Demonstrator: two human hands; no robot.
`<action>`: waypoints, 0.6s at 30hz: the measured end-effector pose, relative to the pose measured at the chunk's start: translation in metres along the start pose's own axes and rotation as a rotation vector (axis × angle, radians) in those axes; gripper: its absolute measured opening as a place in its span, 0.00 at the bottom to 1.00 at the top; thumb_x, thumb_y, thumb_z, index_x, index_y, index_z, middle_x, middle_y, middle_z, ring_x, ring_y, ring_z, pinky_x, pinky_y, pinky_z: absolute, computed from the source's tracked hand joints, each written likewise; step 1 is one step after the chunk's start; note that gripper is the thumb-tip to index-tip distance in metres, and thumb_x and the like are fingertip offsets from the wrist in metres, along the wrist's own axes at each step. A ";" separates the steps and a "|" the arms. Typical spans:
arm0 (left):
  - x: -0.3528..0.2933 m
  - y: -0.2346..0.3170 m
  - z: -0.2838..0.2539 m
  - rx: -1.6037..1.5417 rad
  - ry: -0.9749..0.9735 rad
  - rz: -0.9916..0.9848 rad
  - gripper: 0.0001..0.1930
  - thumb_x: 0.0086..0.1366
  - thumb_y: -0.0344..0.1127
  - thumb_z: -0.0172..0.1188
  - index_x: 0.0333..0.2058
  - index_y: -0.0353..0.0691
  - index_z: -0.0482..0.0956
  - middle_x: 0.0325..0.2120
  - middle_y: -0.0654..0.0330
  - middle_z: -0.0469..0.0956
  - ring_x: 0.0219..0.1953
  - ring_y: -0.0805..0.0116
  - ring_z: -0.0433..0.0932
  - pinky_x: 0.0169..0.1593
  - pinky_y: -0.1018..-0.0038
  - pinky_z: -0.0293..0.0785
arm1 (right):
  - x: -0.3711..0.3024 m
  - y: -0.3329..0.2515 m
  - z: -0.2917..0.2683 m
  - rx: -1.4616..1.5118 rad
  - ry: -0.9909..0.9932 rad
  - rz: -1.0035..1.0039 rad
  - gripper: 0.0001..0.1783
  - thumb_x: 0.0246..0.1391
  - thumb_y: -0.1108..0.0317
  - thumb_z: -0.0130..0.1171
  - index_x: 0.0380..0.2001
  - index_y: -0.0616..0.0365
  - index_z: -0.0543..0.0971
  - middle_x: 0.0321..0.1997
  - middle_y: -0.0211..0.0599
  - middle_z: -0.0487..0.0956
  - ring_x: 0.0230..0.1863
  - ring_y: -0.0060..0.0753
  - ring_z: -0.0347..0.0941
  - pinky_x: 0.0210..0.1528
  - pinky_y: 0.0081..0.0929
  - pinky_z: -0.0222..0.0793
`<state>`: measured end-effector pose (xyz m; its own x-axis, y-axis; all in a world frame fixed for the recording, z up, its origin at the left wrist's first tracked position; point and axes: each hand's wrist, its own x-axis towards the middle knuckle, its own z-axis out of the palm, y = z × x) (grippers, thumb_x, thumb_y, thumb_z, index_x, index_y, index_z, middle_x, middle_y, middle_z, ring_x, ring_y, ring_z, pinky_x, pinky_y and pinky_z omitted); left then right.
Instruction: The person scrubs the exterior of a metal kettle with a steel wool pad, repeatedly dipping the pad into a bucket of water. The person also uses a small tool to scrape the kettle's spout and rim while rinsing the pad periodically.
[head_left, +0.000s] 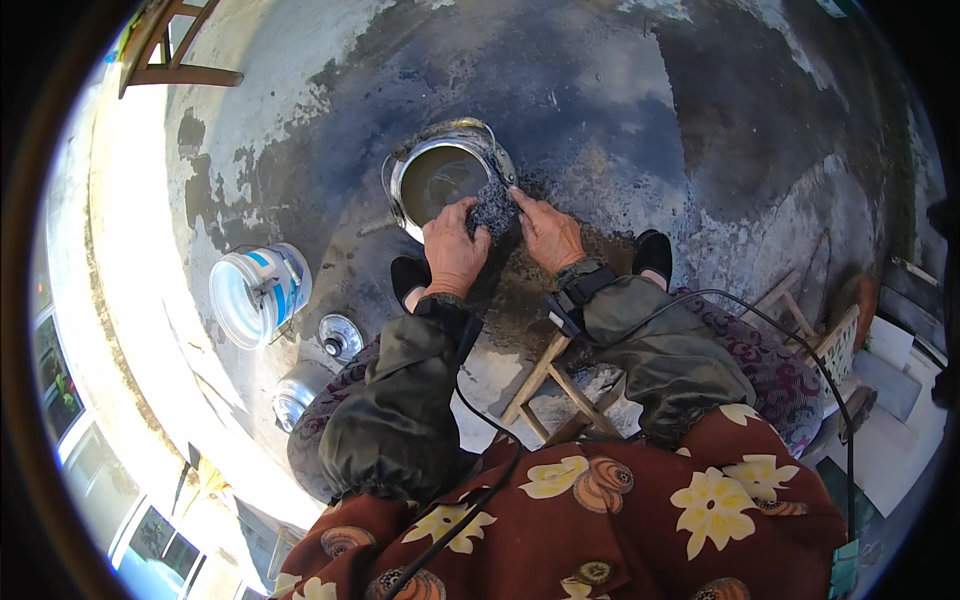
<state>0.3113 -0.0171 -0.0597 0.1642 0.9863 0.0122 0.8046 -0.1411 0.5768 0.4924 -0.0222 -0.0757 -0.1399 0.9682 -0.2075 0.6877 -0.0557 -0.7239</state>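
Note:
A round metal pot (404,172) with a wire handle stands on the wet ground, with murky water in it. A grey, stringy scouring pad (492,210) lies against its near right rim, between my hands. My left hand (455,248) is closed at the pad's left side, thumb and fingers bent against it over the pot's edge. My right hand (548,235) is closed at the pot's right side, its fingertips at the handle by the rim. The pad and the pot hide part of what the fingers grip.
A white and blue plastic bucket (290,268) stands at left. Near it are a metal lid (340,338) with a black knob and a shiny metal vessel (297,392). A wooden stool frame (535,385) is between my legs. Black cables (750,305) run past both arms. A wooden chair (185,75) stands far left.

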 end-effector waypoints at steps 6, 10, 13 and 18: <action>0.001 0.010 -0.005 -0.073 0.556 -0.843 0.29 0.49 0.34 0.62 0.52 0.40 0.67 0.52 0.52 0.67 0.55 0.54 0.66 0.55 0.64 0.62 | 0.001 0.002 -0.001 -0.036 0.071 -0.058 0.25 0.56 0.67 0.50 0.58 0.37 0.68 0.37 0.41 0.76 0.35 0.53 0.73 0.36 0.45 0.71; 0.017 0.000 0.003 -1.183 0.540 -1.575 0.33 0.60 0.56 0.55 0.56 0.38 0.62 0.57 0.55 0.63 0.54 0.56 0.66 0.54 0.64 0.63 | -0.004 -0.010 0.002 -0.009 0.066 0.044 0.25 0.57 0.66 0.50 0.59 0.37 0.67 0.42 0.44 0.77 0.39 0.53 0.74 0.40 0.43 0.71; 0.023 -0.016 0.012 -1.062 0.515 -1.367 0.45 0.52 0.63 0.61 0.56 0.28 0.63 0.51 0.44 0.70 0.46 0.51 0.74 0.45 0.59 0.70 | 0.002 -0.013 0.009 0.077 0.196 -0.025 0.25 0.56 0.66 0.50 0.59 0.38 0.68 0.44 0.46 0.77 0.40 0.55 0.74 0.42 0.44 0.71; 0.020 -0.029 0.036 -0.028 0.527 -1.306 0.36 0.57 0.62 0.55 0.53 0.36 0.66 0.46 0.47 0.72 0.48 0.50 0.72 0.45 0.55 0.69 | -0.008 -0.007 0.020 0.056 0.108 0.150 0.26 0.55 0.67 0.50 0.58 0.39 0.68 0.42 0.47 0.77 0.41 0.55 0.74 0.42 0.42 0.71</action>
<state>0.3117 0.0038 -0.1062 -0.9165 0.3197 -0.2404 0.1963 0.8832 0.4260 0.4747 -0.0349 -0.0821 0.0409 0.9683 -0.2463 0.6542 -0.2123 -0.7259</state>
